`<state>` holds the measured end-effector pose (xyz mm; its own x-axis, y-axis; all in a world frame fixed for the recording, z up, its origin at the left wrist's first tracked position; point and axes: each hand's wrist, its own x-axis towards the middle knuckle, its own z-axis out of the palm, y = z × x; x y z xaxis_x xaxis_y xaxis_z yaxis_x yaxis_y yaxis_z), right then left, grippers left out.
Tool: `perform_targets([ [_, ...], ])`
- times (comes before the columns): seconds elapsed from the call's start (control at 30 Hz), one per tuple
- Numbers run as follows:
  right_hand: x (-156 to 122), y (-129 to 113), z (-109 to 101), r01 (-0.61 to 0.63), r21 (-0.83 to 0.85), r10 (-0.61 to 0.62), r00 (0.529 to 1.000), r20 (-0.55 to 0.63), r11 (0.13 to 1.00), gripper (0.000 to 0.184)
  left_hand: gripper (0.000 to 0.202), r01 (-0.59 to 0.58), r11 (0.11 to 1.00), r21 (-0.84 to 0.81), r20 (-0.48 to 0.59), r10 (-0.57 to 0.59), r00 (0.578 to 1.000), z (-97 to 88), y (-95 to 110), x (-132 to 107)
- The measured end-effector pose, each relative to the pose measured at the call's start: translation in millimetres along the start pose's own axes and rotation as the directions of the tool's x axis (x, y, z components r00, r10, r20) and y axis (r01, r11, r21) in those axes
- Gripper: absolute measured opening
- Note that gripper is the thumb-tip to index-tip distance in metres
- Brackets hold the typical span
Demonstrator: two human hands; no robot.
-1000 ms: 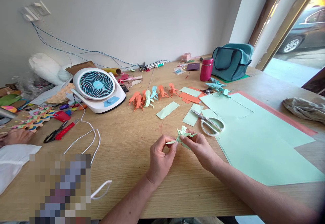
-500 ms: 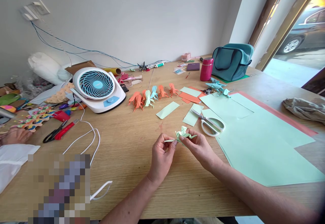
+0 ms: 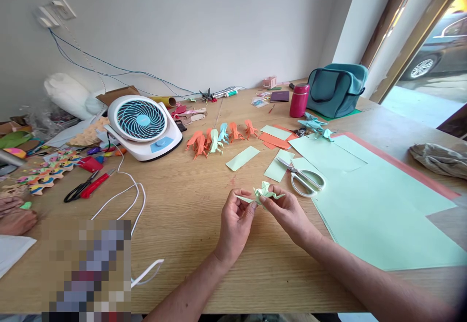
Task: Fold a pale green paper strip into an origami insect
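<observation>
Between my two hands is a pale green folded paper figure (image 3: 263, 190) with several pointed limbs, held just above the wooden table. My left hand (image 3: 236, 220) pinches a limb on its left side between thumb and fingers. The body and right side are gripped by my right hand (image 3: 288, 212), thumb on top. Beyond my hands lie a pale green paper strip (image 3: 242, 158) and white-handled scissors (image 3: 306, 181), whose blades rest over another green piece (image 3: 279, 165). A row of finished-looking orange, blue and green paper figures (image 3: 215, 142) stands farther back.
Large green sheets (image 3: 383, 229) cover the right side, with blue folded figures (image 3: 314, 125) at their far edge. A pink flask (image 3: 299, 100) and teal bag (image 3: 337, 91) stand behind. At left are a white fan (image 3: 146, 125), red-handled cutters (image 3: 95, 186) and another person's hands (image 3: 16, 217).
My hands keep hold of the paper figure, with only slight finger movement. At far left, the other person's hands shift, and a small bright green piece now shows by them. The view moves slightly.
</observation>
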<state>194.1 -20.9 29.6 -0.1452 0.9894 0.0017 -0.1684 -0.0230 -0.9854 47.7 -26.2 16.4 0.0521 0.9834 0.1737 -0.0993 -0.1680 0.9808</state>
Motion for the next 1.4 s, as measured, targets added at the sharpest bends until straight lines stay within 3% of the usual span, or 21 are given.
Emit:
perform_targets([
  [0.4, 0.8, -3.8, -2.6, 0.023, -0.049, -0.024, 0.999, -0.024, 0.999, 0.042, 0.028, 0.103, 0.995, -0.015, 0.004, -0.103, 0.995, -4.4, 7.1, 7.5],
  [0.6, 1.4, -4.4, -2.3, 0.008, -0.011, -0.009, 1.0, -0.021, 1.0, 0.047, 0.03, 0.086, 0.996, 0.005, -0.008, -0.086, 0.996, -4.8, 5.6, 6.7],
  [0.87, 1.0, -0.8, -2.2, 0.01, -0.033, -0.011, 1.0, -0.026, 0.999, 0.044, 0.03, 0.14, 0.978, -0.154, -0.036, -0.147, 0.988, -0.4, 3.4, 6.8],
  [1.03, 2.0, -0.1, -0.1, 0.02, 0.003, -0.02, 1.0, 0.018, 1.0, 0.045, 0.034, 0.178, 0.973, -0.149, -0.041, -0.185, 0.982, -0.6, 5.2, 5.2],
  [1.23, 2.3, 1.5, 0.8, 0.017, -0.02, -0.016, 0.999, 0.031, 1.0, 0.045, 0.035, 0.074, 0.997, -0.014, -0.073, -0.075, 0.995, -1.1, 3.6, 2.4],
  [1.4, 5.4, 3.9, 2.5, 0.018, 0.05, -0.02, 0.999, 0.043, 0.999, 0.047, 0.033, 0.018, 1.0, -0.015, -0.08, -0.019, 0.997, -1.0, -1.3, 2.9],
])
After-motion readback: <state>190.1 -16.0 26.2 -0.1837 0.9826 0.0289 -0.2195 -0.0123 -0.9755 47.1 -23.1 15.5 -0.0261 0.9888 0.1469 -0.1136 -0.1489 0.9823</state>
